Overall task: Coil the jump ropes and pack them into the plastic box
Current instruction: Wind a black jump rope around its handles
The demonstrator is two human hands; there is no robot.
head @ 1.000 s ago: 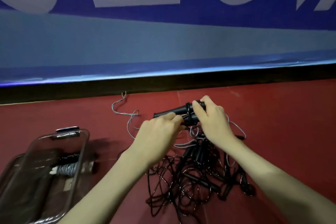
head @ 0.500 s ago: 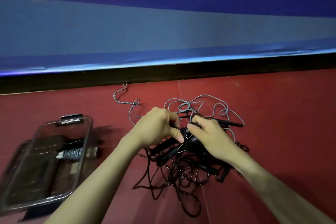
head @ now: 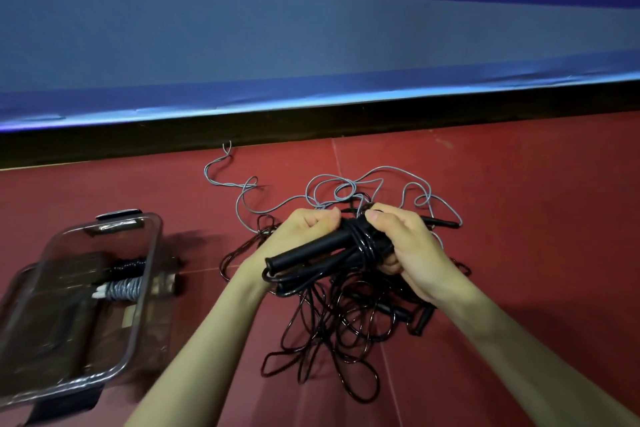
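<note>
Plastic box [head: 152, 253] holds two coiled ropes [head: 121, 282]; both hands [head: 349, 239] grip black rope bundle [head: 332, 250].

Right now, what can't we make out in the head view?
- Box: near end cut off by the frame's left and bottom edges; glare on the clear walls blurs its contents.
- Black ropes: too tangled to count.
- Bundle: its far end is hidden under the right hand.
- Left hand: its grip on the bundle is hidden behind its own fingers.

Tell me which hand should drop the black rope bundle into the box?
Probably the left hand: the plastic box sits on its side, while the right hand would have to cross over. Both hold the bundle now.
</note>
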